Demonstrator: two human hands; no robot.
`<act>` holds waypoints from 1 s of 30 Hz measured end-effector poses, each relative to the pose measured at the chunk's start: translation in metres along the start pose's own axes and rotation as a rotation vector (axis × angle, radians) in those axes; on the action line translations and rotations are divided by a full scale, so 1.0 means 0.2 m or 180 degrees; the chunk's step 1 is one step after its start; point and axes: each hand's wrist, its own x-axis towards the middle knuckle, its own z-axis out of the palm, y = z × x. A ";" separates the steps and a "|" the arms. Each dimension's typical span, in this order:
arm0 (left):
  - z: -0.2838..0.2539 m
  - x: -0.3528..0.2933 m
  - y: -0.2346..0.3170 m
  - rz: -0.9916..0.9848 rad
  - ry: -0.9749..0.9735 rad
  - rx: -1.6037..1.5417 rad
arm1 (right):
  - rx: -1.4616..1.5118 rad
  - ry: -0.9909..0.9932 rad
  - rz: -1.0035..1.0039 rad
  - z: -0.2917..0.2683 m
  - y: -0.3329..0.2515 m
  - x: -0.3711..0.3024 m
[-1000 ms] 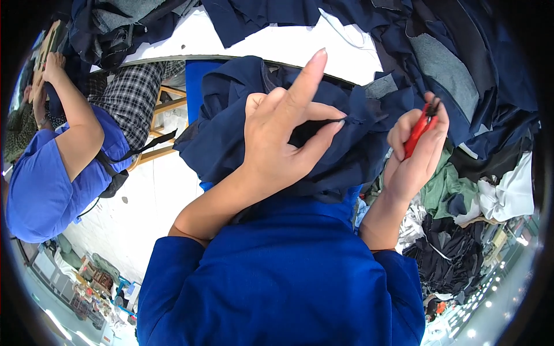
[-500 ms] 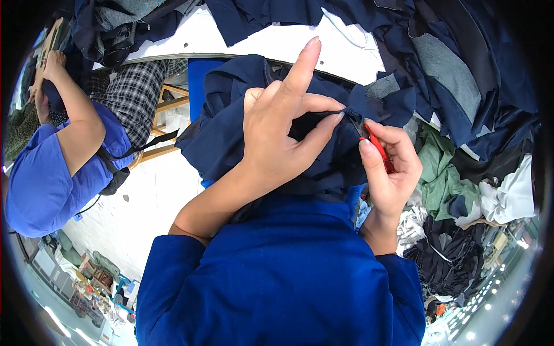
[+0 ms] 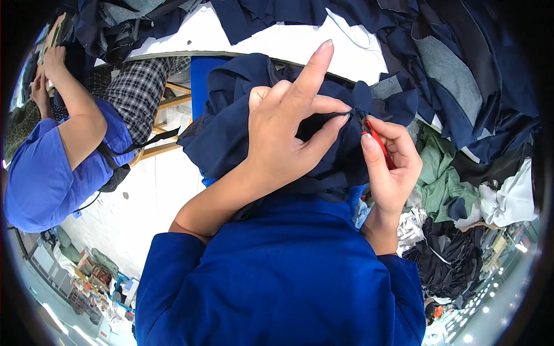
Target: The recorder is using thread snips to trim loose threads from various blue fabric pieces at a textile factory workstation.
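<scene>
A dark navy garment (image 3: 231,127) lies bunched over my lap, its far side against the table edge. My left hand (image 3: 288,115) pinches a bit of its edge between thumb and a finger, while the index finger points up and away. In my right hand (image 3: 392,161) is a pair of small red thread snips (image 3: 378,140), gripped between thumb and fingers. Their tips are at the fabric edge, just right of my left fingertips. Whether the blades touch the cloth or a thread is too small to tell.
The white table (image 3: 231,49) ahead bears navy and grey cloth pieces (image 3: 450,75). To the right are green cloth (image 3: 435,173), white cloth (image 3: 508,196) and a heap of dark scraps (image 3: 450,254). A co-worker in a blue-violet top (image 3: 52,167) sits at left beside a wooden stool (image 3: 158,150).
Both hands stay at the same fabric edge. My left hand has shifted slightly right, and the snips' tips sit a little closer to its fingertips.
</scene>
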 end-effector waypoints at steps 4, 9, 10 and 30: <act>-0.01 0.00 0.01 0.0128 -0.0043 0.0240 | 0.0075 0.0028 0.0038 0.01 -0.01 0.00; -0.02 0.01 0.02 0.0193 -0.0065 0.0510 | -0.0177 0.0049 -0.0020 0.01 -0.01 0.00; -0.01 0.00 0.02 0.0177 -0.0053 0.0506 | -0.0237 0.0064 -0.0046 0.01 -0.01 0.00; 0.03 -0.03 -0.02 -0.0278 0.0284 -0.0299 | 0.0135 0.0567 -0.0232 -0.02 0.02 0.00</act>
